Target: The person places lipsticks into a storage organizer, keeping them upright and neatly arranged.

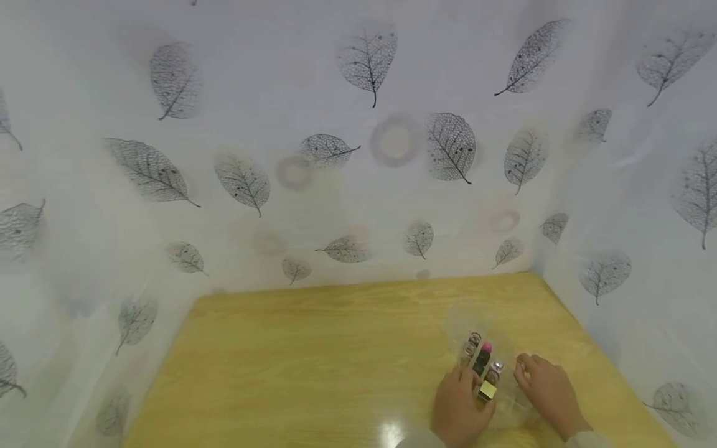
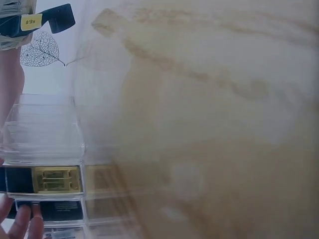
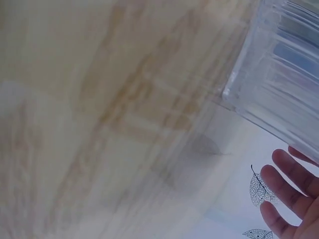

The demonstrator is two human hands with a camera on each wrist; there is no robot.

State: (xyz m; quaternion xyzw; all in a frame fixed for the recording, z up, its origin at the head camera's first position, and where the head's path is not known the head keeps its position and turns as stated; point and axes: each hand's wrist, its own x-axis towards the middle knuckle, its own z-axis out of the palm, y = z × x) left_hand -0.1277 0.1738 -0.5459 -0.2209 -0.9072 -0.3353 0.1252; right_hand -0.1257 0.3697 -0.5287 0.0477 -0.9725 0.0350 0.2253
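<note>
A clear plastic makeup organizer (image 1: 506, 348) with divided slots lies at the right of the table. In it are a pink-tipped lipstick (image 1: 485, 350), a black tube with a gold end (image 1: 487, 391) and several small round-ended cosmetics. My left hand (image 1: 462, 404) holds the organizer's near left part, thumb and fingers either side of the gold end. In the left wrist view its fingertips (image 2: 36, 224) overlap a dark tube (image 2: 60, 210) in a slot. Just right of the organizer is my right hand (image 1: 549, 392), holding nothing; its fingers (image 3: 289, 179) are loosely bent beside the clear wall.
The wood-patterned table (image 1: 308, 354) extends to the left of the hands. White sheeting with leaf prints (image 1: 366, 59) encloses the back and both sides. A dark strap with a yellow label (image 2: 31, 22) shows on a wrist in the left wrist view.
</note>
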